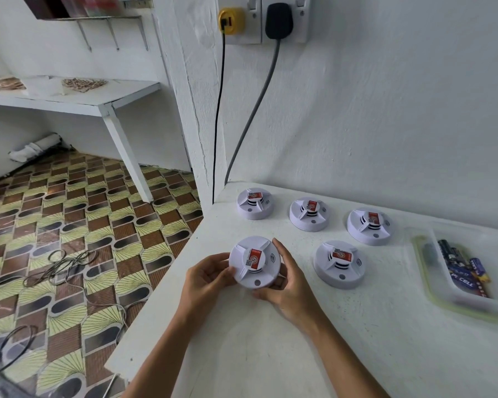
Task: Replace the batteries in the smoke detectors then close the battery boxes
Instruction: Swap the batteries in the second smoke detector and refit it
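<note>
A white round smoke detector (255,262) with a red label is held just above the white table (270,354), face up. My left hand (206,278) grips its left rim and my right hand (288,282) curls round its right side and underside. Several more detectors lie face up on the table: one close to the right (339,264) and a back row (255,203), (309,213), (369,225). At the far right a clear plastic tray (431,288) holds several blue batteries (463,271).
The table's left edge drops to a patterned floor with loose cables (66,262). Two cords (242,124) hang from wall sockets down to the table's back left corner. A white shelf (69,99) stands at the far left.
</note>
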Available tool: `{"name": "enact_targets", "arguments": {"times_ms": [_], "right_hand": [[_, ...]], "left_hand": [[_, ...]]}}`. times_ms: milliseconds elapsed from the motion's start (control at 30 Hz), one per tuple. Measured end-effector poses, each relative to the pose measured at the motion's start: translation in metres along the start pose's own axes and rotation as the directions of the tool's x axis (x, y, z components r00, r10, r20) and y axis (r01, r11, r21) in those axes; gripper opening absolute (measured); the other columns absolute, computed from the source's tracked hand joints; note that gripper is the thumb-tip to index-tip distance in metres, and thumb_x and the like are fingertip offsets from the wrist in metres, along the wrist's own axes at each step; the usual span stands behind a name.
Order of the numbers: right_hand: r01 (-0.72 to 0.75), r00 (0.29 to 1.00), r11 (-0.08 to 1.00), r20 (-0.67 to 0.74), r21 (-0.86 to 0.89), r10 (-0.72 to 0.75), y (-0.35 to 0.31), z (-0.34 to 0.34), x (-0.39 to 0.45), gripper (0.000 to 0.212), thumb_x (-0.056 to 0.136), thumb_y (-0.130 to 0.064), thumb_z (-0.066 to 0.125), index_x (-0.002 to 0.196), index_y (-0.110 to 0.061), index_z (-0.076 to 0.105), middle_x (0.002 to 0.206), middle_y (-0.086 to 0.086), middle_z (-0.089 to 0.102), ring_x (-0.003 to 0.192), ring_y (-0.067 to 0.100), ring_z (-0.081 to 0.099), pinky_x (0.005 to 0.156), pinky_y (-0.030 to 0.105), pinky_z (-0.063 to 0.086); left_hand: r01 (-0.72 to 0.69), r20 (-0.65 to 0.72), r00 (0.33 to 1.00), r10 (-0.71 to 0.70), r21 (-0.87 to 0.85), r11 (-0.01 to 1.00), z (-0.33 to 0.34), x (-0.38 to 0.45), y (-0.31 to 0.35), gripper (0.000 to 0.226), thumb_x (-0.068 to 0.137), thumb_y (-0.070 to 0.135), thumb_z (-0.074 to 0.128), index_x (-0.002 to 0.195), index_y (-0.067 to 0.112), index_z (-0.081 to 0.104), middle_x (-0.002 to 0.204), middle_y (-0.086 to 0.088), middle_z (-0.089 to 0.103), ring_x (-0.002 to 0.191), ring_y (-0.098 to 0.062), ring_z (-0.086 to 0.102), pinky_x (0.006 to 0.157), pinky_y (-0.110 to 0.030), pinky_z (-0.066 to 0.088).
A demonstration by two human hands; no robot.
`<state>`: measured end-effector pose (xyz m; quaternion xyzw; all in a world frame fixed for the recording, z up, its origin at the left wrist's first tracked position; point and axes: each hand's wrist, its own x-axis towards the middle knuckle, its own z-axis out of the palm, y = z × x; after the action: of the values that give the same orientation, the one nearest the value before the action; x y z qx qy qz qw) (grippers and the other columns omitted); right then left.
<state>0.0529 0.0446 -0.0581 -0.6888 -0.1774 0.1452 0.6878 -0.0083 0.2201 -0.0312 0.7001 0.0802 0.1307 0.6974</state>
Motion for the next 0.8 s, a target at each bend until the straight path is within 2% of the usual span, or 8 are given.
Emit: {"name": "enact_targets", "arguments": {"times_ms": [267, 667, 800], "right_hand": [[-0.007, 1.0, 1.0, 0.0, 0.016, 0.007, -0.0031, -0.0006, -0.0015, 0.097, 0.057, -0.017, 0.088, 0.124, -0.068, 0.039, 0.137, -0.006, 0.056, 0.124, 0.013, 0.055, 0.099, 0.044, 0.051], [-0.013, 1.0, 1.0, -0.003, 0.006, 0.013, -0.0007, -0.0018, -0.0006, 0.098, 0.06, -0.012, 0.087, 0.132, -0.057, 0.037, 0.136, -0.006, 0.057, 0.121, 0.012, 0.057, 0.099, 0.041, 0.051], [-0.016, 1.0, 1.0, -0.003, 0.009, 0.016, -0.0008, -0.0014, -0.0009, 0.098, 0.058, -0.019, 0.088, 0.132, -0.057, 0.037, 0.137, -0.006, 0.056, 0.122, 0.012, 0.057, 0.099, 0.042, 0.051]], "left_hand": [[-0.003, 0.001, 1.0, 0.003, -0.002, 1.0, -0.0005, 0.0006, -0.001, 0.029, 0.085, 0.011, 0.066, 0.113, 0.003, 0.066, 0.099, -0.011, 0.075, 0.095, -0.028, 0.071, 0.082, -0.038, 0.059], [0.011, -0.01, 1.0, -0.011, -0.023, 1.0, 0.0006, 0.0011, -0.0013, 0.03, 0.086, 0.013, 0.069, 0.113, 0.001, 0.066, 0.101, -0.013, 0.074, 0.097, -0.031, 0.071, 0.084, -0.039, 0.058], [0.009, -0.009, 1.0, -0.009, -0.001, 1.0, -0.0005, 0.0016, -0.002, 0.027, 0.087, 0.01, 0.067, 0.113, 0.002, 0.066, 0.101, -0.013, 0.075, 0.096, -0.03, 0.071, 0.084, -0.039, 0.058]]}}
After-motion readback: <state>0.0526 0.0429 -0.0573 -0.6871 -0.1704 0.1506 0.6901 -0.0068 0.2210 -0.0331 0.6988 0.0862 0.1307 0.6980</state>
